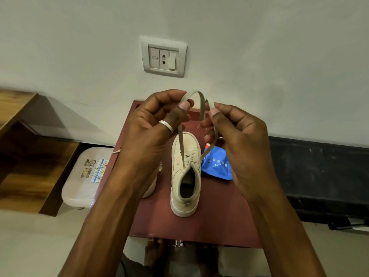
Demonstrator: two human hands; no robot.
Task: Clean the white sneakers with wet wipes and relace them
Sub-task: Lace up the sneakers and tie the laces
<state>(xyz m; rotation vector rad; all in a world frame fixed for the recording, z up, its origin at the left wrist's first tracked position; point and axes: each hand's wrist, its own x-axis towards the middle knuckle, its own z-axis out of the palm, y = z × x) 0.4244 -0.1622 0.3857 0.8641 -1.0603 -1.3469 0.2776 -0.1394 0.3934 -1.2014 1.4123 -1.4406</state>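
Observation:
A white sneaker [185, 174] stands upright on the dark red table [209, 220], toe pointing away from me, with its lace threaded through the eyelets. Both ends of the shoelace [196, 94] rise from the shoe and arch between my hands. My left hand [159, 118], with a silver ring, pinches one strand above the toe. My right hand [233, 128] pinches the other strand. A second sneaker [152, 182] lies left of the first, mostly hidden by my left forearm. A blue wet-wipes pack [216, 164] lies right of the shoe, partly behind my right hand.
A pale plastic stool [83, 176] with stickers stands left of the table beside a wooden cabinet [26, 156]. A wall socket plate [163, 56] is on the wall ahead. A dark unit [323, 176] runs along the right. My bare feet [153, 252] show below the table edge.

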